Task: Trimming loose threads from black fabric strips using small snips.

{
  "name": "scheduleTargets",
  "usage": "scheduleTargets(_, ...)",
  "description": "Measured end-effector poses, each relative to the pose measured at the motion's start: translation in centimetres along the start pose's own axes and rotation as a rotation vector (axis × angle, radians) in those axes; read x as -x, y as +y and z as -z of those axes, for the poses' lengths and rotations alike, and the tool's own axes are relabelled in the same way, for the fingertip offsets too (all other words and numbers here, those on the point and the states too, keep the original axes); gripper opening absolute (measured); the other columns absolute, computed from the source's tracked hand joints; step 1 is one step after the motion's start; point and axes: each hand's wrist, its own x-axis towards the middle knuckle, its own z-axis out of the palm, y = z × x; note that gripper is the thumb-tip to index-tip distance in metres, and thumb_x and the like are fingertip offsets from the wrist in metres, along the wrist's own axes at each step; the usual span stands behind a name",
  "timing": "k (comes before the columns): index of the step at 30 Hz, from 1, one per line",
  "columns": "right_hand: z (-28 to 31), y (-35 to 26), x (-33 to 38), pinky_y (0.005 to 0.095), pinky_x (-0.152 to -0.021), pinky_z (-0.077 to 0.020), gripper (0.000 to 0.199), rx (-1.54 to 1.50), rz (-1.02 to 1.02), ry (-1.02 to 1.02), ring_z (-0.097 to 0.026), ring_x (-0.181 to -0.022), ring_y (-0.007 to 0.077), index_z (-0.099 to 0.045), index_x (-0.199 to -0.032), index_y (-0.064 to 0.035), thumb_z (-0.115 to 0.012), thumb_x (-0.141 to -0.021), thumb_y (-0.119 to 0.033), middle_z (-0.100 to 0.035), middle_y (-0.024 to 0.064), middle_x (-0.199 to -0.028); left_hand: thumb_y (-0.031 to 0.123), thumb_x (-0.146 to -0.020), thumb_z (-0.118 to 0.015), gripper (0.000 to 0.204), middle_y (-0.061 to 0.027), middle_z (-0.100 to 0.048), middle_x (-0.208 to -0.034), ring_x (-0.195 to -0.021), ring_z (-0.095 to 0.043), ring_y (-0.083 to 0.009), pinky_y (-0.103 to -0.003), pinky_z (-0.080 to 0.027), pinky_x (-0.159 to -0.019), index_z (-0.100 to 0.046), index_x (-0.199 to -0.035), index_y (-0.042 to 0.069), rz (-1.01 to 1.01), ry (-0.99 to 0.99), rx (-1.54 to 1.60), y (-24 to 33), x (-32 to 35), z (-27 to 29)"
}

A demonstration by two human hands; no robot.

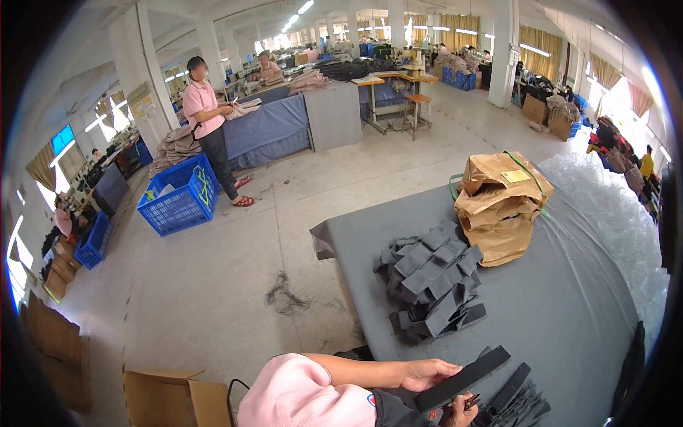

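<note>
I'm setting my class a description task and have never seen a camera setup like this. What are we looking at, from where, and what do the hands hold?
There is no machine here: one person works bare-handed. The single picture comes from the left one of two wide fisheye cameras worn on that person's head, looking down, so straight edges bend near the rim. The left hand, beyond a pink sleeve, holds a flat black strip. The right hand, at the strip's lower end, has a small dark object, too small to name. On the grey-covered table lie a heap of folded dark grey pieces, a crumpled brown paper bag and, by the right hand, a pile of dark strips.
</note>
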Motion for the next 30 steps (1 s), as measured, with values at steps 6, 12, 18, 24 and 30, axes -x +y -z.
scheduleTargets(6, 1.1, 2.9, 0.5, 0.033, -0.051, -0.0391, 0.017, 0.18, 0.261, -0.065, -0.048, -0.058, 0.0238, -0.056, -0.096, -0.0016, -0.053, -0.081, 0.003, -0.05, 0.0132, -0.07, 0.028, -0.091, -0.05, 0.03, -0.0061, -0.06, -0.109, -0.094, -0.059, -0.0136, -0.029, -0.048, -0.082, -0.055, -0.111, 0.006, 0.063, -0.038, 0.067, 0.0, 1.5, -1.1)
scheduleTargets(12, 1.4, 4.2, 0.8, 0.0374, -0.055, -0.0399, 0.032, 0.242, 0.45, -0.151, -0.049, -0.061, 0.0281, -0.055, -0.103, -0.0058, -0.052, -0.075, 0.007, -0.052, 0.0142, -0.074, 0.028, -0.09, -0.051, 0.03, -0.0068, -0.06, -0.108, -0.093, -0.059, -0.014, -0.029, -0.049, -0.081, -0.055, -0.111, 0.006, 0.032, -0.069, 0.069, -0.5, 3.0, -2.1)
scheduleTargets(18, 0.3, 4.1, 0.7, 0.032, -0.049, -0.0378, 0.02, 0.244, 0.584, -0.126, -0.047, -0.054, 0.0217, -0.057, -0.098, -0.0055, -0.055, -0.079, 0.001, -0.051, 0.0091, -0.068, 0.027, -0.089, -0.054, 0.025, 0.0004, -0.062, -0.099, -0.085, -0.058, -0.0096, -0.026, -0.048, -0.075, -0.058, -0.107, 0.01, -0.079, 0.037, -0.061, -1.4, 3.6, -2.3)
scheduleTargets(24, -1.3, 1.0, 2.1, 0.0227, -0.041, -0.0311, 0.006, -0.308, -0.05, -0.02, -0.038, -0.043, 0.0088, -0.056, -0.078, -0.0032, -0.059, -0.083, -0.006, -0.045, -0.0014, -0.054, 0.026, -0.088, -0.056, 0.027, 0.0039, -0.061, -0.095, -0.083, -0.056, -0.0079, -0.025, -0.045, -0.075, -0.058, -0.111, 0.011, -0.218, 0.233, -0.07, -2.5, 3.6, -1.9)
scheduleTargets(30, -2.9, -3.1, 3.6, 0.021, -0.04, -0.03, 0.018, -0.345, -0.192, 0.012, -0.037, -0.042, 0.0052, -0.052, -0.069, -0.0048, -0.062, -0.083, -0.01, -0.043, -0.0031, -0.053, 0.028, -0.087, -0.058, 0.033, 0.004, -0.061, -0.095, -0.082, -0.055, -0.008, -0.025, -0.044, -0.075, -0.056, -0.115, 0.01, -0.26, 0.303, -0.11, -2.8, 4.0, -1.5)
